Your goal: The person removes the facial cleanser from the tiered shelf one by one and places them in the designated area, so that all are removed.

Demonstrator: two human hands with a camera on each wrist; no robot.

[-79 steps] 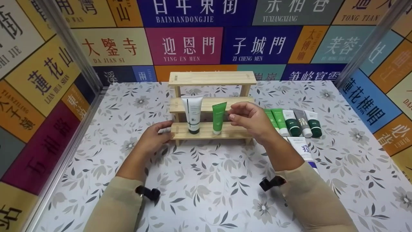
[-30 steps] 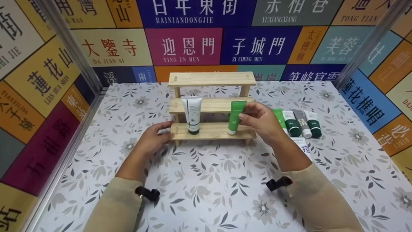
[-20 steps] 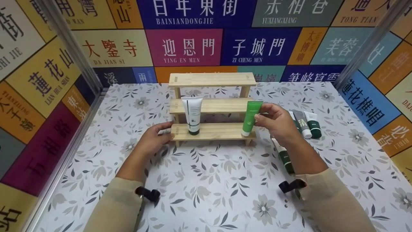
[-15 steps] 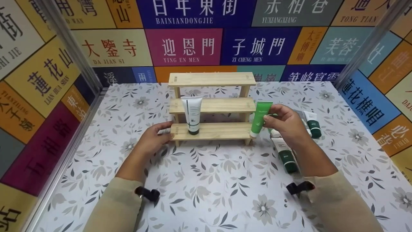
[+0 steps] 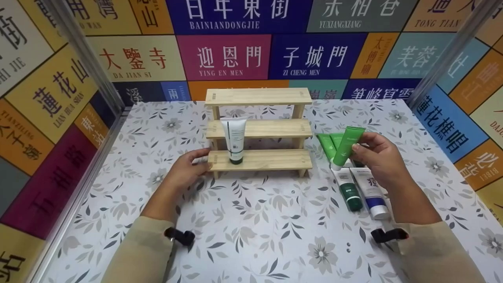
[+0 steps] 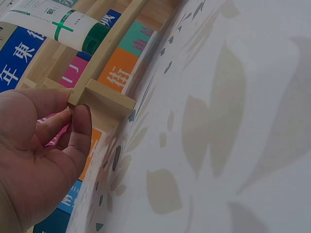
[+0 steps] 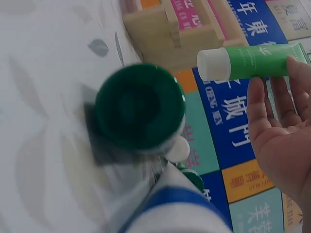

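My right hand pinches a small green squeeze tube with a white cap, tilted cap-down over the other tubes on the right. In the right wrist view the green tube lies between thumb and fingertips. At the left, my left hand grips the end of the lowest step of a three-tier wooden display shelf. The left wrist view shows thumb and fingers at the corner of that wooden step. A white tube with a dark green cap stands upright on the lowest step, left of its middle.
Right of the shelf lie more green tubes, a white tube with a green lower half and a white tube with a blue band. My right hand hides others behind it. Walls with printed signs enclose the flower-patterned table.
My right hand has taken hold of the green tube, carried it rightward off the lowest step and tilted it over the tubes on the table. My left hand has stayed at the shelf's end.
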